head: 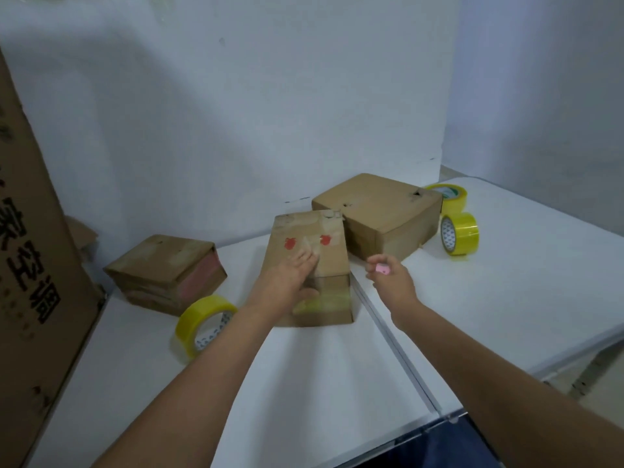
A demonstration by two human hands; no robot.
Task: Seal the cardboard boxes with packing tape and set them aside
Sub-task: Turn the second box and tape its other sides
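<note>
Pressing flat with straight fingers, the left hand lies on the middle box, whose long axis runs away from the person; the right hand, just beside it, pinches a small pink object.

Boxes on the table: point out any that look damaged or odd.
The big box at the back has small torn holes in its top, near the right corner and the front left edge. The box on the left sits tilted with one open side showing pink. The middle box under the left hand looks intact.
</note>
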